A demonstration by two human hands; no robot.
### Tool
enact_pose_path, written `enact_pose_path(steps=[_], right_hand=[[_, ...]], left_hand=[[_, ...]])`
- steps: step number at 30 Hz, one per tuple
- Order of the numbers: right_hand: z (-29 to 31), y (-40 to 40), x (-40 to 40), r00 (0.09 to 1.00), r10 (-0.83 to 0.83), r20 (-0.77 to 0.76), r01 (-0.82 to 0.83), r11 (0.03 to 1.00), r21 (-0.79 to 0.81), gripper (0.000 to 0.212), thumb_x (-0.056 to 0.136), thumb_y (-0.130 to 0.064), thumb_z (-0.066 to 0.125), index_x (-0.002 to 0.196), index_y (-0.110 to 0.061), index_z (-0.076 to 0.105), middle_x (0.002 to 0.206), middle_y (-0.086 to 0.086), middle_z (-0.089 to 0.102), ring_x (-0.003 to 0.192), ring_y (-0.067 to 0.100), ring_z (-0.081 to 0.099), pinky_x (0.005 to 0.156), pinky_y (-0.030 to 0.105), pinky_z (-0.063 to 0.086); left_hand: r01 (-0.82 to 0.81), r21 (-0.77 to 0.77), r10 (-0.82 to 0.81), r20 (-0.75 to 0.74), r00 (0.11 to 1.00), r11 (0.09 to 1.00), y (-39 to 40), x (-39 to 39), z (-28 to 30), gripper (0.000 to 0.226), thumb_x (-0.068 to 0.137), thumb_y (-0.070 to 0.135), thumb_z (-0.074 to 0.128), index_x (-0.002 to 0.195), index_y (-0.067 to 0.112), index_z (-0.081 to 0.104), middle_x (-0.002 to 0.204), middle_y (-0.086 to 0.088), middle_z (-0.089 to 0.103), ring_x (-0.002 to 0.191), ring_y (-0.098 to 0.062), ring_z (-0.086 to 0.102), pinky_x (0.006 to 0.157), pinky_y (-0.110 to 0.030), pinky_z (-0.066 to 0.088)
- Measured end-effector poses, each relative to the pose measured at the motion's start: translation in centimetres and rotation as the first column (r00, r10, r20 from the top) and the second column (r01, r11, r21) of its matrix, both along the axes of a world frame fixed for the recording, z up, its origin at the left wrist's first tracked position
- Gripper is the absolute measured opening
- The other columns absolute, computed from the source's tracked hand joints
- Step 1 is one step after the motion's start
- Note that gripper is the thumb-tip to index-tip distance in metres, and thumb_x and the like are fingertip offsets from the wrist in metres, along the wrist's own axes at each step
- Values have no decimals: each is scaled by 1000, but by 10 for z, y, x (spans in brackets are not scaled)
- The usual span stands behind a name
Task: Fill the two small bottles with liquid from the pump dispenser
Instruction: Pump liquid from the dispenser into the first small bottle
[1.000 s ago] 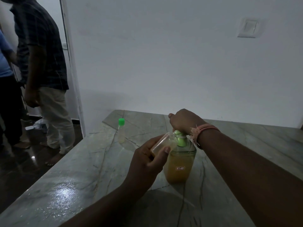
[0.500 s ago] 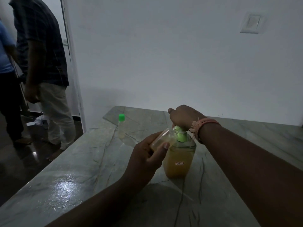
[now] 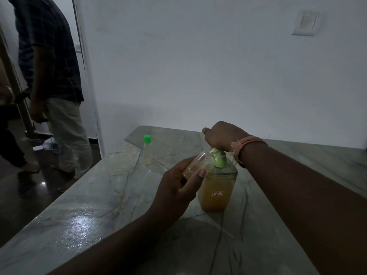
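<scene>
A clear pump dispenser (image 3: 217,187) holding yellow-orange liquid stands on the marble table (image 3: 103,195), with a green pump head (image 3: 219,158). My right hand (image 3: 222,135) lies over the top of the pump head, fingers curled down on it. My left hand (image 3: 176,183) grips a small clear uncapped bottle (image 3: 199,162), tilted with its mouth at the green nozzle; a little yellowish liquid sits in it. A second small bottle (image 3: 147,149) with a green cap stands upright further back on the left, with a little liquid at its bottom.
The table's left edge runs diagonally; beyond it is a dark shiny floor where a person in a dark shirt and pale trousers (image 3: 59,96) stands by a doorway. A white wall with a switch plate (image 3: 305,22) backs the table.
Nothing in the hands or bottles has visibly shifted; the view has tilted up slightly, and the person at the left has shifted a little.
</scene>
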State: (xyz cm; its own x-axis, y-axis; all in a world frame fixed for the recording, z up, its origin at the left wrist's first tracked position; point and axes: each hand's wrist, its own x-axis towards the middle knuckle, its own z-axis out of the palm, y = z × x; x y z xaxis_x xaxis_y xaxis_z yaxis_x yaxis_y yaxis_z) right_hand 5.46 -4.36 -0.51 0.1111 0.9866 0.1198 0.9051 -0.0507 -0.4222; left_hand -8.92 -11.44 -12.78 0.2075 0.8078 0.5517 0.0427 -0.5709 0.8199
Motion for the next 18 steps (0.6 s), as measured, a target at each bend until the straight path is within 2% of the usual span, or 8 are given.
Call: enact_pose_path(steps=[2, 5, 8, 9, 12, 14, 15, 18], right_hand=[[-2, 4, 1, 999, -13, -43, 14, 999, 36, 44, 101, -42, 40, 100, -8, 68, 113, 12, 70, 106, 31, 63, 92, 36, 46], [-9, 6, 3, 995, -34, -99, 37, 999, 32, 47, 99, -40, 41, 104, -5, 71, 108, 13, 72, 101, 32, 65, 92, 37, 48], [-8, 1, 0, 998, -38, -53, 37, 999, -10, 42, 100, -31, 35, 118, -8, 65, 85, 6, 61, 81, 28, 57, 77, 35, 44], [-6, -1, -2, 998, -43, -51, 42, 999, -12, 41, 101, -28, 33, 120, -9, 63, 82, 6, 56, 81, 28, 54, 76, 35, 42], [-1, -2, -1, 999, -31, -12, 31, 999, 8, 39, 103, -39, 37, 104, -9, 62, 111, 13, 66, 101, 31, 58, 88, 35, 45], [1, -2, 0, 999, -17, 27, 17, 999, 34, 40, 101, -44, 39, 94, -12, 59, 116, 14, 66, 100, 30, 59, 87, 36, 45], [2, -2, 0, 999, -4, 32, 3, 999, 38, 39, 102, -43, 38, 97, -12, 61, 118, 14, 66, 102, 31, 60, 89, 36, 45], [0, -6, -1, 999, 33, 19, -33, 999, -18, 41, 105, -25, 30, 125, -9, 63, 131, 17, 60, 113, 34, 57, 97, 37, 44]], left_hand=[[-4, 6, 4, 0, 1000, 1000, 1, 0, 0, 39, 91, 52, 54, 124, 32, 62, 75, 7, 65, 57, -8, 58, 51, -21, 47], [-2, 7, 2, -16, 1000, 1000, 4, 0, -2, 40, 92, 51, 54, 125, 32, 61, 76, 8, 65, 58, -8, 59, 51, -21, 47], [1, 0, -1, -4, 1000, 1000, 2, -1, -2, 43, 91, 52, 54, 127, 29, 61, 76, 9, 65, 58, -9, 58, 51, -22, 46], [2, 4, -2, -6, 1000, 1000, 2, -2, -1, 44, 92, 51, 54, 128, 28, 61, 76, 8, 65, 58, -9, 58, 51, -22, 46], [18, 7, -18, -8, 1000, 1000, 1, -3, -2, 37, 91, 51, 56, 125, 36, 60, 77, 5, 66, 58, -9, 58, 51, -24, 47], [26, 13, -26, -20, 999, 1000, 1, -2, -1, 34, 91, 53, 56, 122, 41, 59, 80, 4, 66, 59, -9, 58, 52, -23, 48], [28, 20, -28, -24, 999, 999, 1, -2, -1, 32, 92, 53, 55, 122, 42, 58, 81, 5, 66, 59, -8, 58, 52, -21, 47], [27, 29, -27, -28, 999, 999, 1, -2, 1, 31, 92, 52, 55, 121, 42, 58, 80, 9, 66, 59, -7, 59, 51, -19, 46]])
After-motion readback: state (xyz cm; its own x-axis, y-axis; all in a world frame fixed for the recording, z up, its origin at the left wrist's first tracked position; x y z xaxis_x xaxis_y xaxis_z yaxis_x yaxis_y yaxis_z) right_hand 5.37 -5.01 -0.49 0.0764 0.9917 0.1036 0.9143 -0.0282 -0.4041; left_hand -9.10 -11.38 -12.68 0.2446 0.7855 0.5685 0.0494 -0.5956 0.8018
